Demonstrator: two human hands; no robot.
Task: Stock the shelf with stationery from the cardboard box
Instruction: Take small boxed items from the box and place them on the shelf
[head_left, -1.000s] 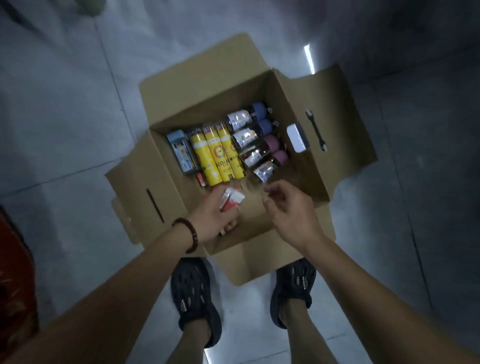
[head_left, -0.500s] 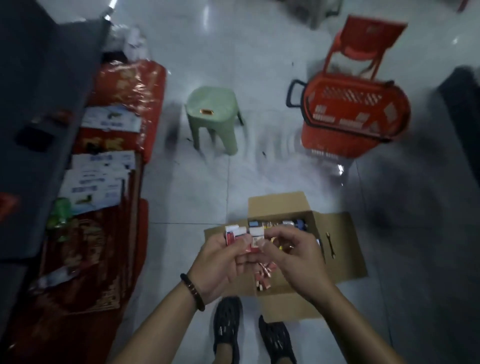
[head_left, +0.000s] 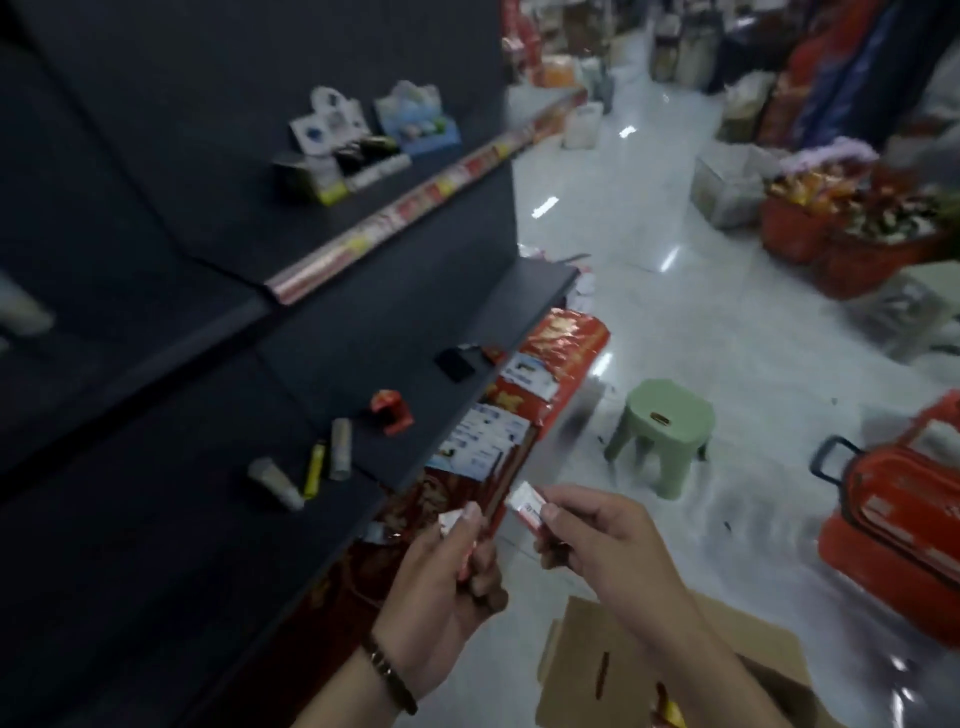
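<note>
The left hand (head_left: 447, 566) grips a red-and-white pack (head_left: 460, 540) and the right hand (head_left: 597, 535) pinches a small white box (head_left: 527, 506), which could slip and fall before reaching the dark shelf (head_left: 218, 519).

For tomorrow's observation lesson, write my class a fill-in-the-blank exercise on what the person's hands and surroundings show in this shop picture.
1. The bracelet is worn on the ____ wrist.
2. The right hand holds a small ____ packet.
3. The stool on the floor is pale ____.
4. The cardboard box sits on the ____, below the hands.

Missing words: left; white; green; floor
</note>
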